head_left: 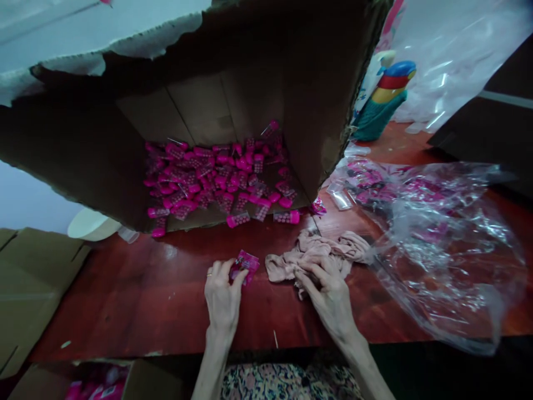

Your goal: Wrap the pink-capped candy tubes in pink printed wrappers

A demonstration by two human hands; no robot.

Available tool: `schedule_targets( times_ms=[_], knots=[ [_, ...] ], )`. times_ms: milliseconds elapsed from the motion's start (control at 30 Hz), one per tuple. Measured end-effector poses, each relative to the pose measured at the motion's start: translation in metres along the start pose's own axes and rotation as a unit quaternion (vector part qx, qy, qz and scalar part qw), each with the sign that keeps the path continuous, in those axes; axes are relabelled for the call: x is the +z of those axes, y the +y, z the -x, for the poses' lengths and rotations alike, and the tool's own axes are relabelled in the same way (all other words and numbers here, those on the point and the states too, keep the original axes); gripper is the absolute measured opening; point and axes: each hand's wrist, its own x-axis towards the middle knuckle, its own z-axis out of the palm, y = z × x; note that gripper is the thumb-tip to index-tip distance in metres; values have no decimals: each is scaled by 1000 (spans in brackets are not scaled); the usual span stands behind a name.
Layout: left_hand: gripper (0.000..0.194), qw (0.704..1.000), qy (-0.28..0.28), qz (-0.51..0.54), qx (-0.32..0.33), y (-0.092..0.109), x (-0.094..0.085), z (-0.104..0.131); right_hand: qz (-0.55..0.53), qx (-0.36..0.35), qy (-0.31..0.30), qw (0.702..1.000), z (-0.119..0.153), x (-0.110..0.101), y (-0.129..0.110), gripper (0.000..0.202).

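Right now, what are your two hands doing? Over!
Left hand pinching a pink packet. Right hand on the beige cloth. Tipped cardboard box of pink pieces just ahead, plastic bag beside. Over.

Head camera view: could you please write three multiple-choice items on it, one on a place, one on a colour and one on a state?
1. Where does the beige cloth lie?
A. on the red table
B. inside the box
C. on the floor

2. What colour are the small items in the cardboard box?
A. green
B. pink
C. white

3. What is the left hand doing?
A. resting flat and empty
B. pressing the cloth
C. gripping a pink packet

Answers: 1 A, the cloth rests on the tabletop under the right hand. 2 B, all look bright pink. 3 C, its fingers close on the packet.
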Motion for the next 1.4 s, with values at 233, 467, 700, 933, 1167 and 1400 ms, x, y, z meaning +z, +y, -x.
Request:
schedule_targets(
  times_ms=[233,467,700,933,1167,1400],
  knots=[
    [5,998,-56,-2,-24,-19,-2,-13,-28,49,56,997,-8,3,-32,16],
    [10,996,-81,27,-38,-24,-1,-15,246,-53,-11,968,-23,68,-63,15],
    [21,998,-63,13,-14,-30,3,-13,294,-62,-21,953,-28,81,-55,8],
    [27,999,13,-1,36,-29,3,-1,260,-69,3,963,-24,81,-50,21],
    [15,981,41,176,-78,-30,-2,-5,191,-62,15,980,-23,75,-53,25],
    [15,850,49,455,-262,-20,-3,-10,3,13,34,999,-19,65,-70,27]
  ],
)
